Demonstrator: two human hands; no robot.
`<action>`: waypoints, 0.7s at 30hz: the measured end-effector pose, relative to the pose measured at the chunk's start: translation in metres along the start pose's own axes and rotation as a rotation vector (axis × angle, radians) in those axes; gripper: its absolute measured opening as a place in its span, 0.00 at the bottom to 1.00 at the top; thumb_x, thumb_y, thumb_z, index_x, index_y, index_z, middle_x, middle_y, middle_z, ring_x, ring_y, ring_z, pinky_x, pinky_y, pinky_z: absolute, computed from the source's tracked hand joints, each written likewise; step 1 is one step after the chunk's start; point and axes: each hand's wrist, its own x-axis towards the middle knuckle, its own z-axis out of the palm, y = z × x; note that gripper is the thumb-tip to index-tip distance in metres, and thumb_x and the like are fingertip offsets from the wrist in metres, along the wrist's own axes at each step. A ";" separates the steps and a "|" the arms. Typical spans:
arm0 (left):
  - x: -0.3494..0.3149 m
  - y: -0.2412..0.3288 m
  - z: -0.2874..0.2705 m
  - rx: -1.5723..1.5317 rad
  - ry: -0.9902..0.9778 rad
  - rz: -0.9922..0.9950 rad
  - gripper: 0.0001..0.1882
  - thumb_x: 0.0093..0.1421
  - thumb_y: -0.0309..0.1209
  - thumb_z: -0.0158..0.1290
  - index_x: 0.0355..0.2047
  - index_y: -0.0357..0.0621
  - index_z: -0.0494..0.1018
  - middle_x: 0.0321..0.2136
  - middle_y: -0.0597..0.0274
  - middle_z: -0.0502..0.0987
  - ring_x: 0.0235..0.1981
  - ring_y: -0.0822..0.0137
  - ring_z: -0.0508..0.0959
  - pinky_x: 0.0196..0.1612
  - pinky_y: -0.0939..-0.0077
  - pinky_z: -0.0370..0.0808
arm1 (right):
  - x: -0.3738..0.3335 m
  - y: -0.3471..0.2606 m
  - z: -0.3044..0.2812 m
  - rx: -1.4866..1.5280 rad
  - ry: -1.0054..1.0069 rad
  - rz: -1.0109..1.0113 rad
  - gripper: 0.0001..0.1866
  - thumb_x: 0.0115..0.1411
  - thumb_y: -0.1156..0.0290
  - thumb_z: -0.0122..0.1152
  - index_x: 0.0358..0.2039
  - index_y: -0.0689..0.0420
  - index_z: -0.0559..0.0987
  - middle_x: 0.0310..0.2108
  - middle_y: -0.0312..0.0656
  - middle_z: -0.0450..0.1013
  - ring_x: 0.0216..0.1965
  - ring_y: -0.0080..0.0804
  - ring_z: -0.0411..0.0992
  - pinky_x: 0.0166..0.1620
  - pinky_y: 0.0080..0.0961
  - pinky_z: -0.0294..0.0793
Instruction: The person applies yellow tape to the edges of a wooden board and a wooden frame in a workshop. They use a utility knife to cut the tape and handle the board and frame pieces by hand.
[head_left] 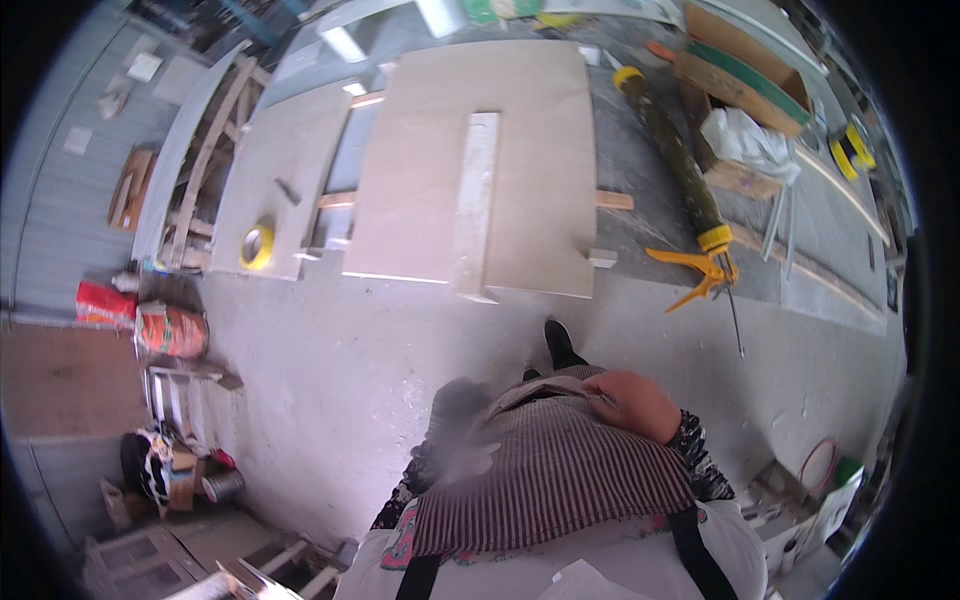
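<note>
A person stands in front of a work table, in a striped apron [560,475] with dark straps over a white garment. The right hand [638,405] is at the upper edge of the apron, on its right side; its fingers go in at the folded cloth, so I cannot tell whether they are closed on something. The left hand [460,408] is over the left side of the apron. It is strongly blurred and looks grey; perhaps it is covered by something, and its opening I cannot tell.

Beyond the hands, a large beige board [415,190] lies over wooden bars [614,201] on the table. A narrow white strip [477,190] lies lengthwise on this board, its near end reaching the near edge. To the left is another beige panel [290,140], bearing a yellow tape roll [266,248]. On the right side of the table lies a long caulking gun [672,150] with an orange handle, and farther right an open wooden box [745,98]. Red bags [172,331] are on the floor [320,380] at the left.
</note>
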 end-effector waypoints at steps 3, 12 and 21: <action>-0.013 0.002 0.001 -0.803 0.133 -0.362 0.06 0.60 0.25 0.57 0.39 0.42 0.76 0.33 0.61 0.81 0.34 0.70 0.78 0.39 0.72 0.78 | 0.009 -0.009 0.008 -0.005 -0.083 -0.039 0.15 0.60 0.67 0.57 0.46 0.58 0.77 0.38 0.49 0.76 0.42 0.48 0.74 0.47 0.37 0.74; -0.066 0.002 0.000 -0.414 0.274 -0.374 0.07 0.60 0.26 0.58 0.38 0.40 0.76 0.30 0.60 0.81 0.33 0.68 0.80 0.38 0.70 0.79 | 0.025 -0.028 0.032 -0.035 -0.234 -0.062 0.13 0.63 0.67 0.52 0.44 0.60 0.77 0.39 0.52 0.76 0.43 0.50 0.73 0.49 0.39 0.73; -0.088 -0.037 -0.019 -0.470 0.516 -0.418 0.15 0.54 0.37 0.66 0.30 0.39 0.74 0.18 0.60 0.77 0.20 0.70 0.78 0.25 0.75 0.75 | 0.040 -0.046 0.036 -0.089 -0.335 -0.062 0.14 0.65 0.68 0.48 0.46 0.60 0.77 0.42 0.53 0.76 0.45 0.50 0.74 0.50 0.40 0.72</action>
